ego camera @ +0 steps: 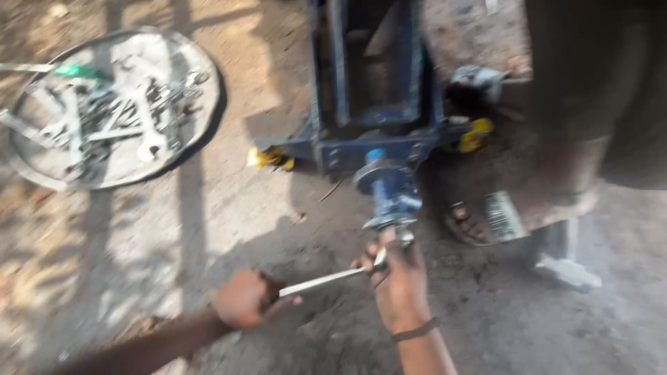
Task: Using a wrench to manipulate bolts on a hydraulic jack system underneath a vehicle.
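My right hand [401,281] is closed around the near end of the blue jack's handle socket [389,198], fingers wrapped at the metal fitting where the tool head meets it. My left hand [243,298] is fisted on the outer end of a flat metal wrench [321,281], which runs from that fist across to the fitting under my right hand. So both hands are on one tool, wrench seated at the socket end; I judge the work to be mid-turn on that fitting, not finished, since the wrench is engaged and nothing lies loose beside it. Frame is motion-blurred, so I can't tell whether it's a nut or a bolt head, or how far it's backed off. The socket sticks out toward me from the blue jack frame [368,83], which sits on yellow wheels [269,158]. Right of the jack frame stands another person's foot in a sandal [486,219]. Well left of the jack frame, on the dirt ground [139,236], a round metal pan [184,149] holds a pile of spanners [132,114], none of them in use. What's left: can't tell from here beyond this fitting.
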